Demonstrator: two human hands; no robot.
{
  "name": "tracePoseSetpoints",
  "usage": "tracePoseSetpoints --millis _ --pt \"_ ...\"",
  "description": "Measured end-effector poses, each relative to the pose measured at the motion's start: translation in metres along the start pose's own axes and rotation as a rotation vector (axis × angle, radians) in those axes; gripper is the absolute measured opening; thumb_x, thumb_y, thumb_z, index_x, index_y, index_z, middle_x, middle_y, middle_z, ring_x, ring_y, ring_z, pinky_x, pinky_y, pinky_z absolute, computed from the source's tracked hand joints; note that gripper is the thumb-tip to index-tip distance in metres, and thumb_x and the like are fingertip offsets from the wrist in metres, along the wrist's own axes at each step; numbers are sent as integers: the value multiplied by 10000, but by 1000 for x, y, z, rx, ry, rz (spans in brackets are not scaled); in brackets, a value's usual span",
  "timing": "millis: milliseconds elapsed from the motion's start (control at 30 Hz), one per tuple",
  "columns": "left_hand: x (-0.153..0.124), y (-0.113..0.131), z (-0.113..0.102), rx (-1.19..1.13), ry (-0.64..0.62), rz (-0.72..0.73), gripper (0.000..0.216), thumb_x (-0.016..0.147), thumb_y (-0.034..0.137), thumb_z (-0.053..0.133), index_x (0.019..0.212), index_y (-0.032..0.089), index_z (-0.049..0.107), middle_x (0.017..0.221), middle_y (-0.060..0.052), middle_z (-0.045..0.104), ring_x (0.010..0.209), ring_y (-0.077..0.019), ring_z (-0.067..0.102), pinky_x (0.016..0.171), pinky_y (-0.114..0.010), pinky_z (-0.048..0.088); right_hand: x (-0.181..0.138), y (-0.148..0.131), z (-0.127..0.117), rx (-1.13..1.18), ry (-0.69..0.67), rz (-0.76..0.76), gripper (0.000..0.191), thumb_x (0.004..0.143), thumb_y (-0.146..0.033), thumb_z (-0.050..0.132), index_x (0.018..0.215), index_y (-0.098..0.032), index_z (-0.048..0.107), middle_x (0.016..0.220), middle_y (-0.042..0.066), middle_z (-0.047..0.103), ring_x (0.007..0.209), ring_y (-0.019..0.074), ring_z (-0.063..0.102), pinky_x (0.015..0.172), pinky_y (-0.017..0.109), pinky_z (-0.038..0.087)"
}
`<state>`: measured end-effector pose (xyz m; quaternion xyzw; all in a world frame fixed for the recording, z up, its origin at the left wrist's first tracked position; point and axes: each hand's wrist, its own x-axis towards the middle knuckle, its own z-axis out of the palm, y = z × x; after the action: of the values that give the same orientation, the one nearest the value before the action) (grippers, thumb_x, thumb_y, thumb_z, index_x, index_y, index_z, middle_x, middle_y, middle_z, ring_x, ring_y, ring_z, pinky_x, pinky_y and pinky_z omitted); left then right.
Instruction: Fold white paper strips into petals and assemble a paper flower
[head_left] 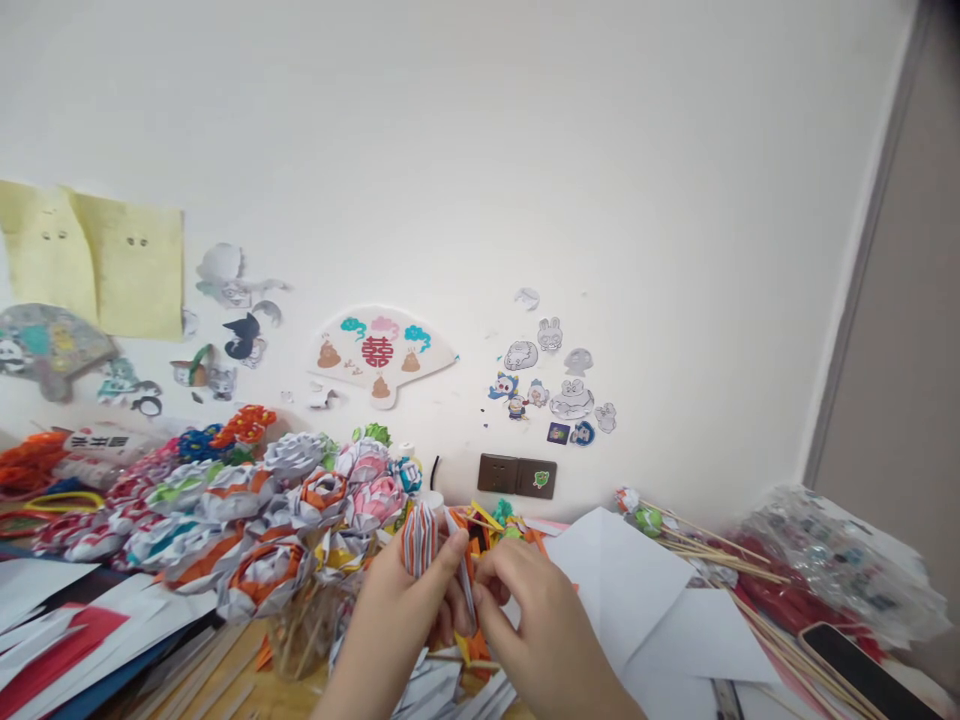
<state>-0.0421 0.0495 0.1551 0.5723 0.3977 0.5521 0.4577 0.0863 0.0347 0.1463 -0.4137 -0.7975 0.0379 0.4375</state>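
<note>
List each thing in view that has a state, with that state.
Left hand: gripping pleated paper
Right hand: fingers curled at the paper's edge
Pleated paper: folded, held
Paper flowers: formed, bunched together
Fan cutout: stuck on wall
Wall socket: nothing plugged in
White sheets: loose, overlapping
Phone: screen dark
Plastic bag: crumpled

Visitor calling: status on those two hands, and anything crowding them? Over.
Left hand gripping striped folded paper. Right hand close against it, fingertip contact unclear. Paper flowers crowd the left, white sheets the right.
</note>
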Motion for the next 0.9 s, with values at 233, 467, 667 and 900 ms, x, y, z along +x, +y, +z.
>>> tracePoseSetpoints --millis 233,467,667,900 --pt "-3 2 1 -47 73 12 378 698 552 582 660 190 479 295 37 518 256 -110 431 301 -179 327 2 6 4 369 -76 177 66 757 -154 478 723 -203 449 674 -13 521 631 143 524 568 236 383" --pt "-4 0 4 -135 113 32 384 720 521 582 834 156 538 322 53 508 263 -103 424 300 -175 297 3 15 14 859 -162 270 239 795 -399 536 743 -218 389 652 -15 563 582 136 569 563 256 438" --pt "-5 5 5 -144 104 67 619 733 469 593 1239 172 395 333 83 495 272 -112 437 304 -167 310 3 14 13 831 -141 290 285 781 -453 553 729 -218 400 615 -31 536 545 126 548 554 255 438" --pt "-5 5 5 -142 96 70 596 739 456 589 1234 178 407 365 75 514 278 -109 445 304 -167 322 3 11 10 780 -126 311 270 791 -441 537 719 -216 405 602 -30 542 520 121 540 514 239 434"
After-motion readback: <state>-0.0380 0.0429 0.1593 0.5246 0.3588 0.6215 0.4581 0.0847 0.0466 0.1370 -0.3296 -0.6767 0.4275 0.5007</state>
